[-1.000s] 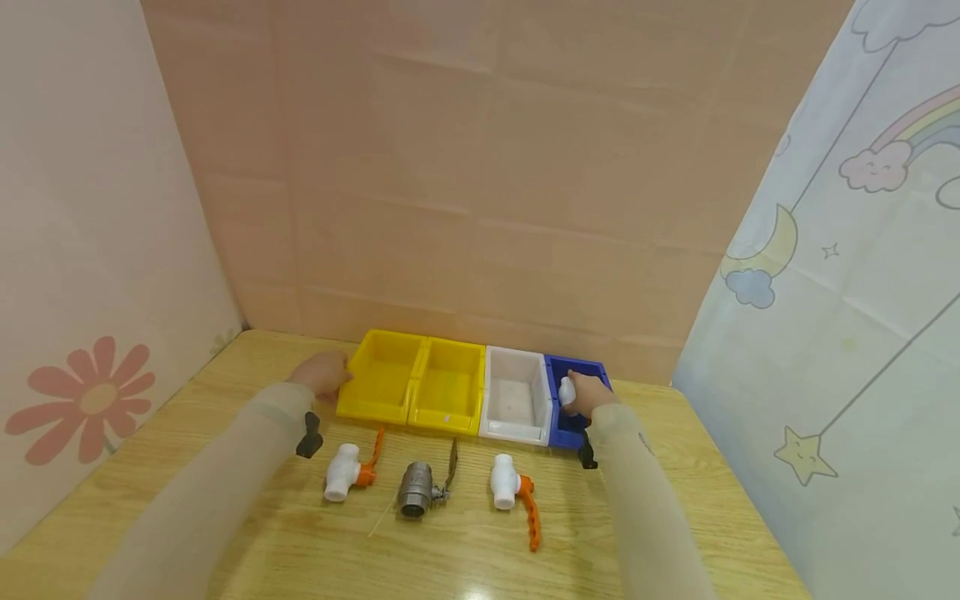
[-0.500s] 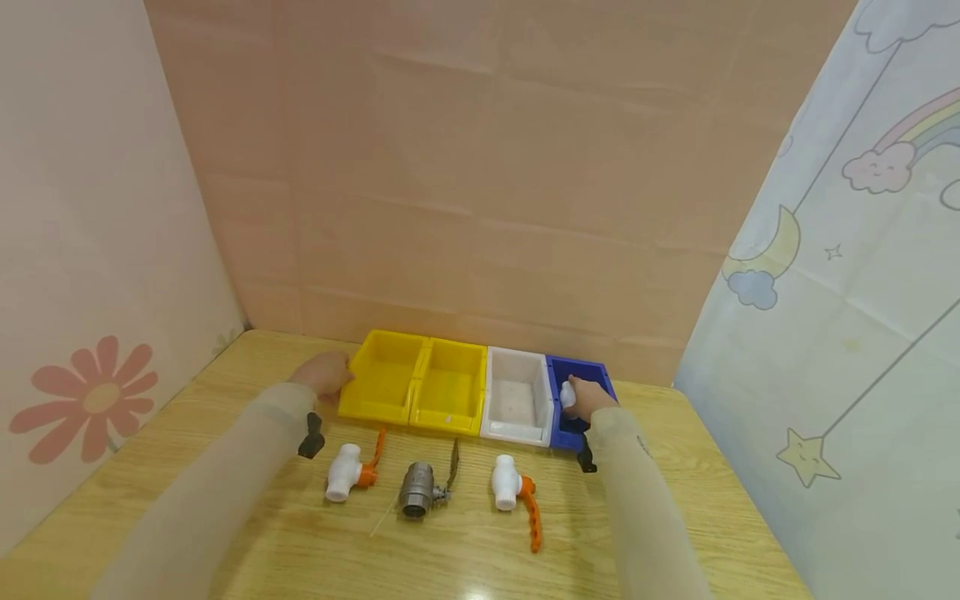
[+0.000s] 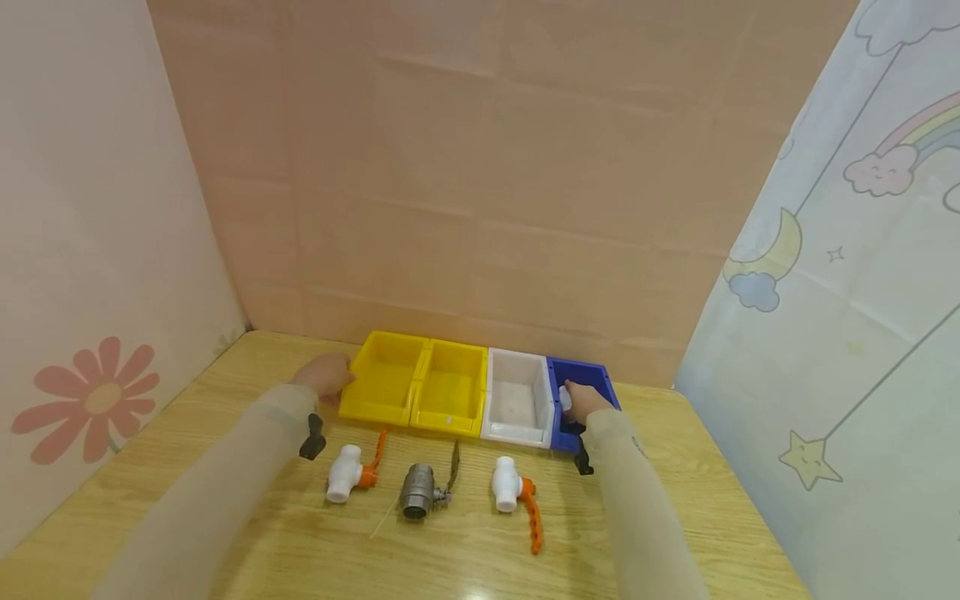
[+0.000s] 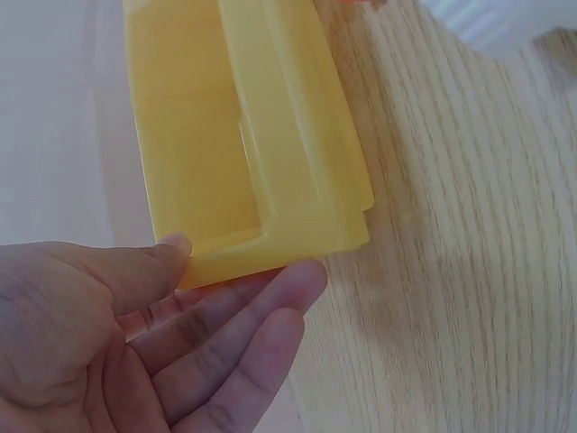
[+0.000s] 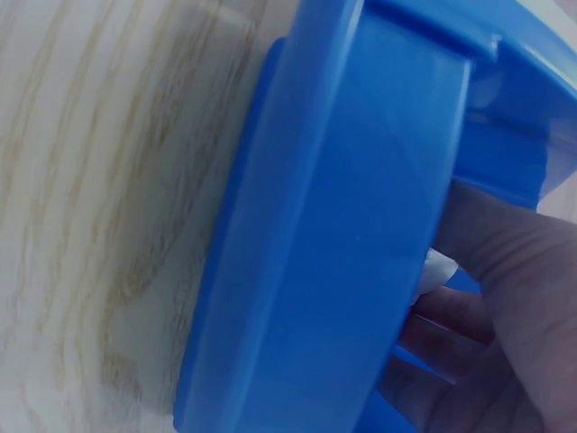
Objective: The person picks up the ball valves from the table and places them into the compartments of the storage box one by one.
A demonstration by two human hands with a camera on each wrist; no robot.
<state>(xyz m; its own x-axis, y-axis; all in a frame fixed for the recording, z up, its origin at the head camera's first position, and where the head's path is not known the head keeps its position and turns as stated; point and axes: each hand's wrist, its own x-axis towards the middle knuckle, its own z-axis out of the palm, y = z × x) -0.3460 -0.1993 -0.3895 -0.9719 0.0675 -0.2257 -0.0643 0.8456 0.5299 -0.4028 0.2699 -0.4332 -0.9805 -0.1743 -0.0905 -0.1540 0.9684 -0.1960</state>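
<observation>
My left hand (image 3: 325,373) pinches the end wall of the leftmost yellow bin (image 3: 384,379); in the left wrist view the thumb lies on the rim and the fingers rest against the outside. Inside the blue bin (image 3: 600,379) at the right end, my right hand (image 3: 587,403) grips a white plastic valve (image 3: 565,397), mostly hidden by the fingers. Only a bit of its white surface shows behind the bin wall in the right wrist view. On the table lie two white valves with orange handles, one at left (image 3: 344,475) and one at right (image 3: 506,485), with a metal ball valve (image 3: 417,492) between them.
A second yellow bin (image 3: 452,387) and a white bin (image 3: 517,396) stand side by side between the outer bins. A thin pale strip (image 3: 384,518) lies beside the metal valve. Fabric-covered walls enclose the wooden table (image 3: 420,567) at the back and sides.
My right hand has shifted slightly left and lower in the blue bin, and less of the white valve shows. The left hand keeps its hold on the yellow bin.
</observation>
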